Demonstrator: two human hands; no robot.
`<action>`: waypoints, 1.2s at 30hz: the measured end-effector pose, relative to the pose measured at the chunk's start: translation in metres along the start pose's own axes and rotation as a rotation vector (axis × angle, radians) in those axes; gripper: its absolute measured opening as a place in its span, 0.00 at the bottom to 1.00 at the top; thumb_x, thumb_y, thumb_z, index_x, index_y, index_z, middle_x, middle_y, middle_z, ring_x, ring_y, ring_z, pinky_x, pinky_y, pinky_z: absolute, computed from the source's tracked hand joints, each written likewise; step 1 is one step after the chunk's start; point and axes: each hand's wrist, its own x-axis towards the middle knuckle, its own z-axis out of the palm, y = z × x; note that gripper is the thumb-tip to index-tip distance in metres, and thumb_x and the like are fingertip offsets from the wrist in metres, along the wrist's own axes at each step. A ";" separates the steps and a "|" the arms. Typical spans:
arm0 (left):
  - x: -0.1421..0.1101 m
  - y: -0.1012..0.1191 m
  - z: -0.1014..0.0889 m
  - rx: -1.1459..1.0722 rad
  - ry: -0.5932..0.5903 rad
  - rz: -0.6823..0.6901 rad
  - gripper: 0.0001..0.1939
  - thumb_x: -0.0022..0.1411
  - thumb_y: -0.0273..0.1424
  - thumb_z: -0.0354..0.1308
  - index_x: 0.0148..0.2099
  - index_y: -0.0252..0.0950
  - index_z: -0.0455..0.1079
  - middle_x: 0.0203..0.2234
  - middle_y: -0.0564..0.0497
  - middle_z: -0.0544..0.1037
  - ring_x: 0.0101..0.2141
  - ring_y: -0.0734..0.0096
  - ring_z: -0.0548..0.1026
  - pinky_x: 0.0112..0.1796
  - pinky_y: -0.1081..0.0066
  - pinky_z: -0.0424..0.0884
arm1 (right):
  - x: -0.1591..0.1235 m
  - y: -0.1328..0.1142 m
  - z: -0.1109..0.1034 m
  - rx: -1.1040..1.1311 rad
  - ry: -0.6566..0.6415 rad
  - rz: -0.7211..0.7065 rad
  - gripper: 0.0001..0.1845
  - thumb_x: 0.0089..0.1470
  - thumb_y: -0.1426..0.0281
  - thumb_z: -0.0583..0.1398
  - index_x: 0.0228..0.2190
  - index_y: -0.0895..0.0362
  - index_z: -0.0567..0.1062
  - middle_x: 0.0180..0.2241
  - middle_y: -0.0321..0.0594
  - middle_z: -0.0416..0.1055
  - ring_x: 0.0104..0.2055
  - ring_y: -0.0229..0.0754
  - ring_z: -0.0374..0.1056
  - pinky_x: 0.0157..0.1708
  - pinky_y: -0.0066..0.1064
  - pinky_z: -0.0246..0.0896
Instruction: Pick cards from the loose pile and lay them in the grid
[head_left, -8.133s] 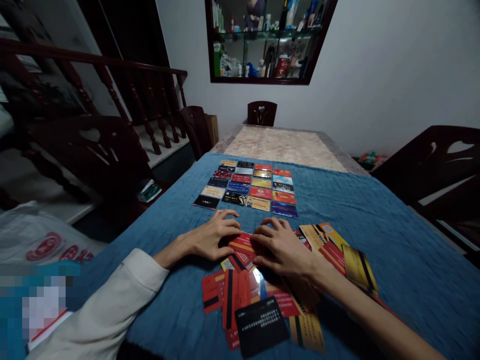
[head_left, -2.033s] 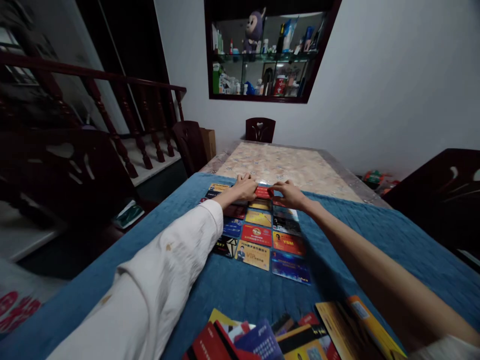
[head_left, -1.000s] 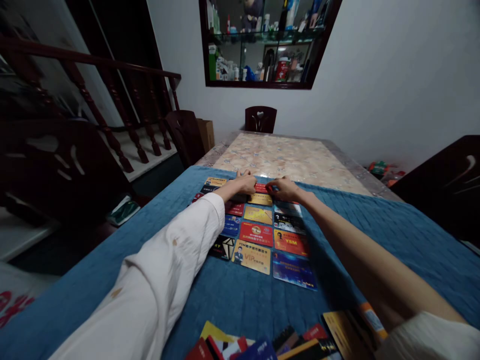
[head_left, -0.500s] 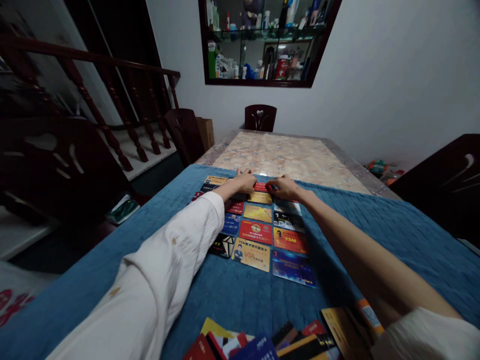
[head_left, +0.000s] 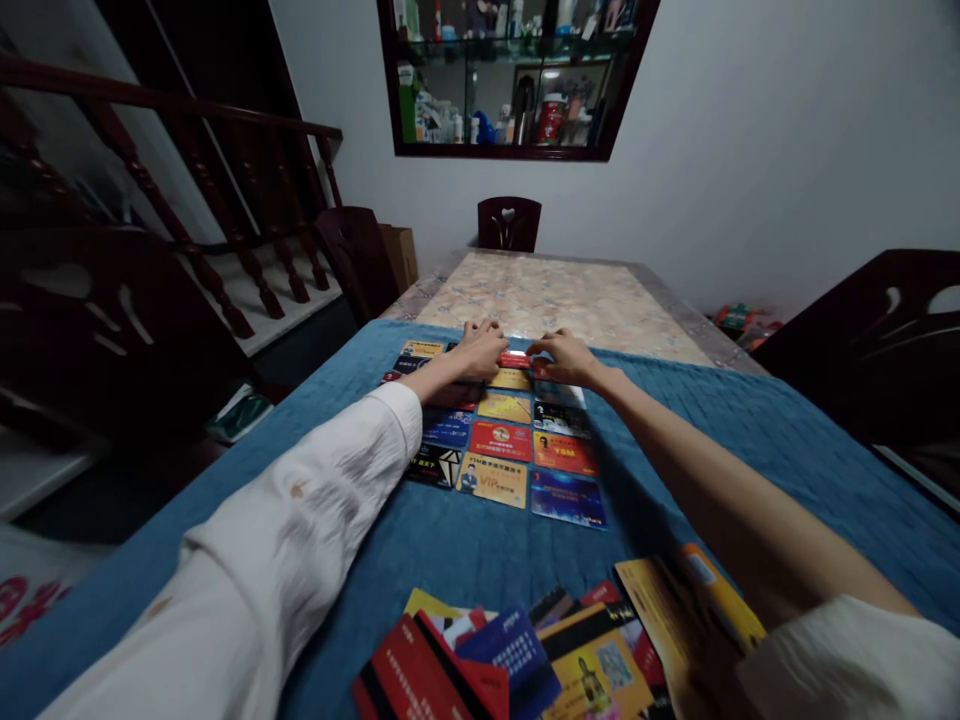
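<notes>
Both arms reach far across a blue quilted cloth (head_left: 750, 440). My left hand (head_left: 480, 349) and my right hand (head_left: 559, 354) meet at the far end of a grid of plastic cards (head_left: 502, 440). Between their fingertips lies a red card (head_left: 514, 359), each hand pinching or pressing one end of it on the top row. The fingers are curled down onto the card. Near me a loose heap of cards (head_left: 540, 655) in red, blue, yellow and black lies spread on the cloth.
Beyond the cloth the table's marbled top (head_left: 555, 295) is bare. Dark wooden chairs stand at the far end (head_left: 508, 222), at left (head_left: 358, 255) and at right (head_left: 885, 330). A stair railing (head_left: 187, 190) runs on the left; a wall cabinet (head_left: 510, 75) holds bottles.
Eight seconds ago both hands lay on the near heap holding a red card; they have since reached to the grid's far row. Over the last second they stay there while the view shifts slightly.
</notes>
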 end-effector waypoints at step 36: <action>-0.135 0.187 -0.038 -0.155 0.154 0.553 0.20 0.60 0.26 0.55 0.55 0.38 0.69 0.55 0.42 0.72 0.62 0.46 0.56 0.57 0.45 0.50 | -0.281 -0.051 -0.045 -0.033 0.169 -0.017 0.09 0.60 0.67 0.57 0.38 0.51 0.78 0.40 0.44 0.77 0.48 0.50 0.61 0.42 0.40 0.50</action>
